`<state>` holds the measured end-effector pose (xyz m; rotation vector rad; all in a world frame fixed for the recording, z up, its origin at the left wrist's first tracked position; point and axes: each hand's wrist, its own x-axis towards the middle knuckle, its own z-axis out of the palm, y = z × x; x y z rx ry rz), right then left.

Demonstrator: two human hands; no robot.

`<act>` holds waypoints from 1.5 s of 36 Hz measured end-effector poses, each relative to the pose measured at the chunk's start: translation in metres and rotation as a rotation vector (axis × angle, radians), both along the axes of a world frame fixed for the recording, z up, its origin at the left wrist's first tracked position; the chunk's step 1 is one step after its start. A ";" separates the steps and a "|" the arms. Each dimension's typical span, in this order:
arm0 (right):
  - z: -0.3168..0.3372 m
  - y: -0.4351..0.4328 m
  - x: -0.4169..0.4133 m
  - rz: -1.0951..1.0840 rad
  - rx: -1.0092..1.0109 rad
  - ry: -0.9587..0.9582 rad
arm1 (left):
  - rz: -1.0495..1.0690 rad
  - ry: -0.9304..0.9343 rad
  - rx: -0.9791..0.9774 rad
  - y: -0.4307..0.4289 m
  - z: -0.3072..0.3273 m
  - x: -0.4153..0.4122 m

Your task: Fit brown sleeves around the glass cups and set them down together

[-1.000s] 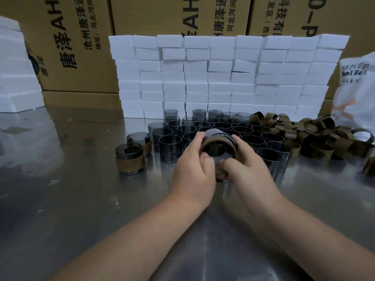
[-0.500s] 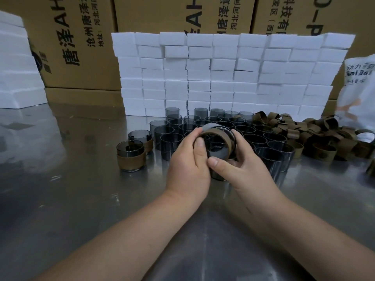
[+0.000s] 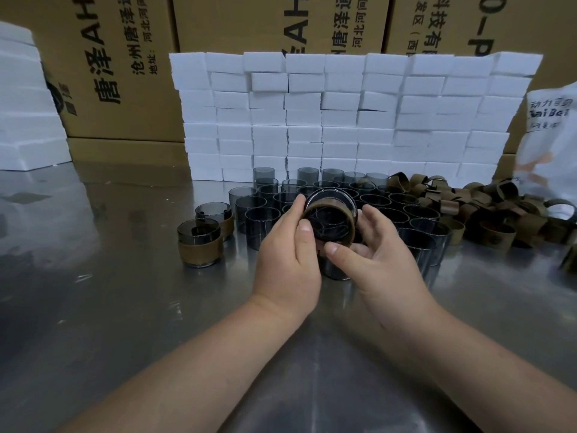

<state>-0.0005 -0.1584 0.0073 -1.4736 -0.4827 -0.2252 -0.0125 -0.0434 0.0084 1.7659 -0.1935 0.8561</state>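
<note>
A shiny metal table (image 3: 93, 323) fills the lower part of the view, its surface scuffed and reflecting the things behind it. At its far edge stands a wall of small white foam blocks (image 3: 343, 120), stacked in rows several layers high. Behind the wall rise large cardboard boxes (image 3: 131, 73) printed with black Chinese characters and Latin letters. At the far left sits a pile of white foam slabs (image 3: 22, 104). At the far right leans a white plastic bag (image 3: 551, 135) with printed lettering.
</note>
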 end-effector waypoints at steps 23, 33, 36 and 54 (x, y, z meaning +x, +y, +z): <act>0.005 0.000 -0.006 0.032 -0.044 0.016 | 0.011 0.008 0.039 0.001 0.004 -0.001; 0.016 -0.006 -0.008 -0.011 -0.052 0.049 | -0.075 -0.032 -0.014 0.004 0.003 0.004; 0.016 -0.008 -0.007 -0.038 -0.052 0.070 | -0.086 -0.048 -0.021 0.005 0.004 0.005; 0.020 -0.010 -0.001 -0.068 0.040 0.123 | -0.168 -0.030 -0.177 0.007 0.006 0.009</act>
